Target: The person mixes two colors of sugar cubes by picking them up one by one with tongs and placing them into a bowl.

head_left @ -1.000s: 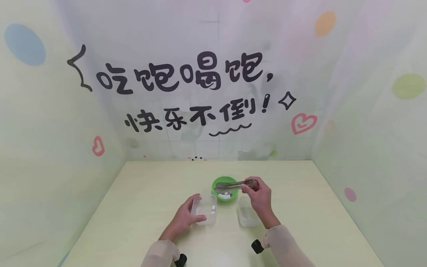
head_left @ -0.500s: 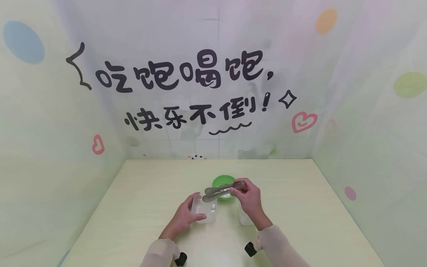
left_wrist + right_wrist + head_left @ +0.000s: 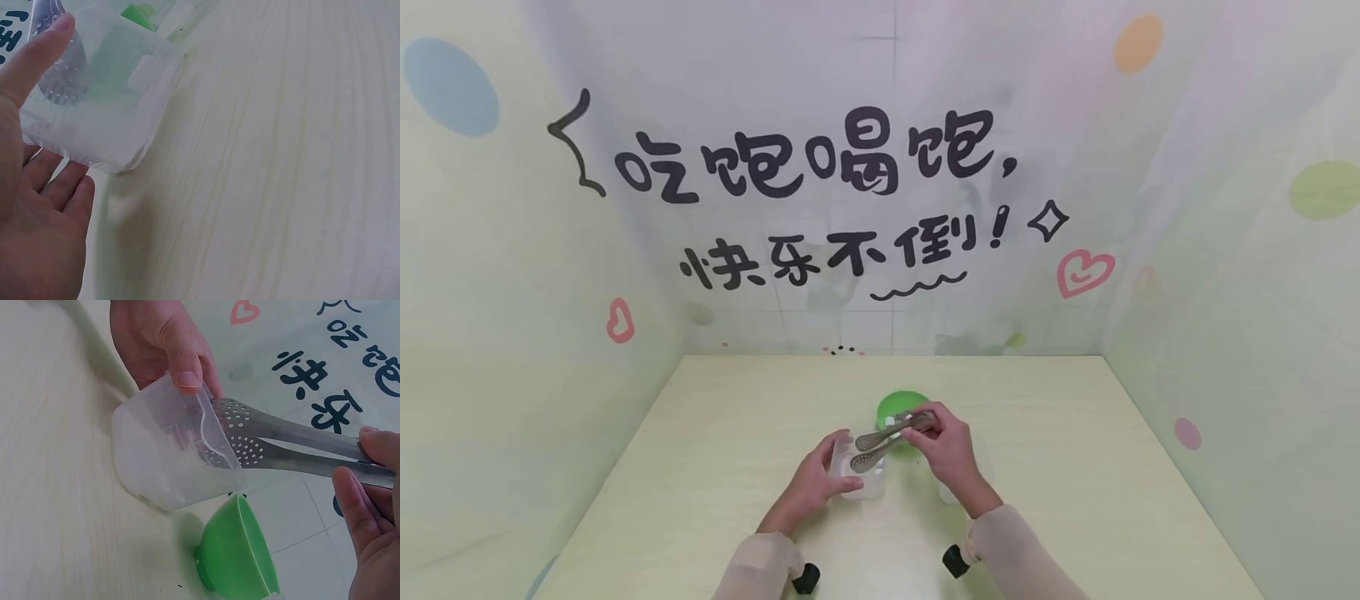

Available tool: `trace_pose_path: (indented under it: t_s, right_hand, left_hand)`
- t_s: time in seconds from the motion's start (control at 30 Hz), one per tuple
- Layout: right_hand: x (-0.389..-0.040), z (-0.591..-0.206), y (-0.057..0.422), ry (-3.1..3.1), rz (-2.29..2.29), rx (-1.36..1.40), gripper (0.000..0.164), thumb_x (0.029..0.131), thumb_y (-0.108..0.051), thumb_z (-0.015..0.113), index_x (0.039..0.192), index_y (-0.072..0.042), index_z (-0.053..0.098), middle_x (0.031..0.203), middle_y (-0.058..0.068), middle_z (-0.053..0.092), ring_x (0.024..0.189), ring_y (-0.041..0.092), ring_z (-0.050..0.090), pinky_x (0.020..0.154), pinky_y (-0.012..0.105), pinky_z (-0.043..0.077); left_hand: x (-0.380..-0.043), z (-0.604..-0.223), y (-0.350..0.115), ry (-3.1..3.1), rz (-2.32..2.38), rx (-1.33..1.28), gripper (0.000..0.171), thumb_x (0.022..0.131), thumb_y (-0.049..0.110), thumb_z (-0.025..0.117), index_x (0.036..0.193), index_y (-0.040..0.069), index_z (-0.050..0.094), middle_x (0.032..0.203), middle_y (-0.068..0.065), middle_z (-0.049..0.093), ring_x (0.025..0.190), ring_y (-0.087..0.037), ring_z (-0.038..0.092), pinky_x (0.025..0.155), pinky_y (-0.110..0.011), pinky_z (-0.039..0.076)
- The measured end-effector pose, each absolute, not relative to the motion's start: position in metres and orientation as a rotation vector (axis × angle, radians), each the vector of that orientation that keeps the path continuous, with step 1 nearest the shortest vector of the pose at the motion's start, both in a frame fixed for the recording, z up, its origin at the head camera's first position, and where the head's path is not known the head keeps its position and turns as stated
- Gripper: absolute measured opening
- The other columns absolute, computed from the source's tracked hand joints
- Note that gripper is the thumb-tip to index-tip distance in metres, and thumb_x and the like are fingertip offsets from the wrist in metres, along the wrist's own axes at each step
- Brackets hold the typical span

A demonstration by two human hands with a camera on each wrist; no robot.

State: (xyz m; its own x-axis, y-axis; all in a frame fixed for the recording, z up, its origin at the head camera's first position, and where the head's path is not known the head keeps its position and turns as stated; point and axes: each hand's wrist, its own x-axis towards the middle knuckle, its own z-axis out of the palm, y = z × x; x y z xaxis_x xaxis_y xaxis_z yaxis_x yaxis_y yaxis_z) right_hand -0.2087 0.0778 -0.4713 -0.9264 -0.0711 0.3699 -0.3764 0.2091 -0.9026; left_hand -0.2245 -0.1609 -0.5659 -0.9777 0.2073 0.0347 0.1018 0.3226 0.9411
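Observation:
My left hand grips a clear plastic box, thumb on one side and fingers on the other. Through its wall in the left wrist view, a small white block shows. With thumb and fingers my right hand holds metal tongs. Their perforated heads reach into the box's mouth, slightly apart, as the right wrist view shows; I see nothing between them. Just behind stands a green bowl with white pieces in it, partly covered by the right hand and tongs.
A second clear box stands at the right, largely hidden under my right hand and wrist. All of this is on a pale wooden table, enclosed by a printed cloth backdrop behind and at both sides.
My right hand has brought the tongs left and nearer, from over the green bowl to the clear box, and their heads now dip into it. The left hand keeps its grip in place.

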Motion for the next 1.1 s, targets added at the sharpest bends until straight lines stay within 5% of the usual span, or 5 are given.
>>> trace_pose_path:
  t_s: [0.33, 1.1]
  right_hand:
    - [-0.224, -0.497, 0.077, -2.309, 1.649, 0.461, 0.031, 0.081, -0.008, 0.078, 0.106, -0.005, 0.061, 0.087, 0.008, 0.071, 0.071, 0.015, 0.066, 0.059, 0.024, 0.055]
    - [-0.222, -0.496, 0.068, -2.475, 1.387, 0.604, 0.025, 0.084, -0.009, 0.075, 0.104, -0.003, 0.061, 0.082, 0.004, 0.07, 0.07, 0.01, 0.063, 0.061, 0.023, 0.054]
  left_hand:
    - [-0.226, -0.566, -0.16, 2.488, 1.75, 0.283, 0.089, 0.07, 0.016, 0.088, 0.145, 0.01, 0.042, 0.144, -0.015, 0.047, 0.135, -0.035, 0.038, 0.111, -0.053, 0.029]
    - [-0.225, -0.565, -0.16, 2.5, 1.706, 0.268, 0.091, 0.07, 0.023, 0.089, 0.146, 0.012, 0.041, 0.146, -0.016, 0.044, 0.136, -0.037, 0.036, 0.109, -0.056, 0.03]
